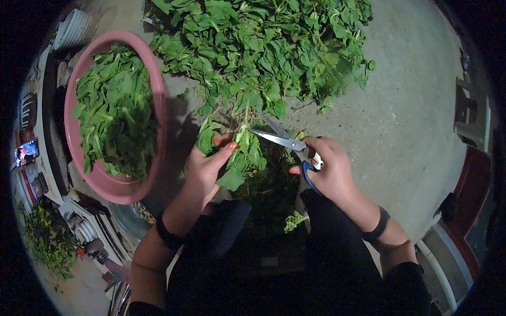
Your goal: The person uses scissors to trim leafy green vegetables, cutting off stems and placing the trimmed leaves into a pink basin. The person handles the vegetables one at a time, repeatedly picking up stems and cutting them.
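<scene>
My left hand (pixel 205 166) grips a leafy green plant (pixel 247 152), its pale root end pointing up and away from me. In my right hand (pixel 330 164) is a pair of scissors (pixel 282 141) with steel blades and blue handle loops. The blades are parted, and their tips lie just right of the plant's pale base. Beyond both hands a large heap of leafy greens (pixel 269 51) covers the floor. To the left, a pink plastic basin (pixel 156 75) holds many loose leafy greens (pixel 112 106).
Concrete floor (pixel 403 110) extends on the right. Stacked pale containers (pixel 75 29) stand at the upper left. A lit phone (pixel 27 152) leans at the far left, above more green plants (pixel 47 241). A glass-like bowl (pixel 128 219) sits below the basin. A dark red object (pixel 476 185) is at right.
</scene>
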### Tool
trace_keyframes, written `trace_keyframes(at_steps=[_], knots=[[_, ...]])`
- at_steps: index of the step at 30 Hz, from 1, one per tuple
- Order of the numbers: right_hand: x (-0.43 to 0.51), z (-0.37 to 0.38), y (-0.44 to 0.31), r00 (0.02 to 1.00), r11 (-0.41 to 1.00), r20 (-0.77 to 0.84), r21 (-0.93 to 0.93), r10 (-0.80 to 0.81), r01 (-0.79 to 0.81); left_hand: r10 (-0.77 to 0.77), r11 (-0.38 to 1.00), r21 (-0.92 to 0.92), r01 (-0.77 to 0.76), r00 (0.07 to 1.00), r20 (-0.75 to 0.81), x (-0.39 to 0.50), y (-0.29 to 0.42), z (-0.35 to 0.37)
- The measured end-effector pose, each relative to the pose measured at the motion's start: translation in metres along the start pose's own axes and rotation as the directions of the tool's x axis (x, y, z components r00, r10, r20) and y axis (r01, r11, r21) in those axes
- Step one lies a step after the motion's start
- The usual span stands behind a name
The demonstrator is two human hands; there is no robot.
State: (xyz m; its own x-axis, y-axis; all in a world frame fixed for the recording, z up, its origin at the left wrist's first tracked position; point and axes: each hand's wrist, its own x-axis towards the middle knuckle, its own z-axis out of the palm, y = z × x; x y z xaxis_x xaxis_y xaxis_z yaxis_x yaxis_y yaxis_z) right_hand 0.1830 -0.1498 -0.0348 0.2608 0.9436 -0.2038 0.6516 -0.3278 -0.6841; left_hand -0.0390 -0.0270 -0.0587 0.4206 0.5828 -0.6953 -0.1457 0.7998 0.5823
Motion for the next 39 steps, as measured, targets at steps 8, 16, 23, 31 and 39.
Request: trace_keyframes(at_steps=[8, 16, 23, 31, 39], knots=[[0.0029, 0.0003, -0.0086, 1.0, 0.997, -0.025, -0.073, 0.004, -0.005, 0.061, 0.991, 0.122, -0.061, 0.998, -0.002, 0.0003, -0.001, 0.0029], [0.0016, -0.0009, -0.0094, 0.999, 0.99, -0.018, -0.138, -0.031, 0.028, 0.153, 0.923, 0.354, -0.149, 0.988, 0.019, 0.0005, -0.0016, 0.0], [-0.001, 0.0014, -0.0116, 0.993, 0.993, 0.091, 0.081, 0.076, -0.084, 0.215, 0.92, 0.318, -0.227, 0.974, 0.073, 0.0011, -0.003, 0.0015], [-0.0038, 0.0014, -0.0089, 0.964, 0.933, 0.235, 0.303, 0.122, -0.192, 0.216, 0.912, 0.346, -0.219, 0.975, 0.047, 0.0, -0.0037, 0.0028], [-0.0025, 0.0037, -0.0033, 0.987, 0.986, 0.161, 0.158, 0.031, -0.056, 0.181, 0.893, 0.414, -0.174, 0.983, 0.022, -0.0007, -0.0016, 0.0027]])
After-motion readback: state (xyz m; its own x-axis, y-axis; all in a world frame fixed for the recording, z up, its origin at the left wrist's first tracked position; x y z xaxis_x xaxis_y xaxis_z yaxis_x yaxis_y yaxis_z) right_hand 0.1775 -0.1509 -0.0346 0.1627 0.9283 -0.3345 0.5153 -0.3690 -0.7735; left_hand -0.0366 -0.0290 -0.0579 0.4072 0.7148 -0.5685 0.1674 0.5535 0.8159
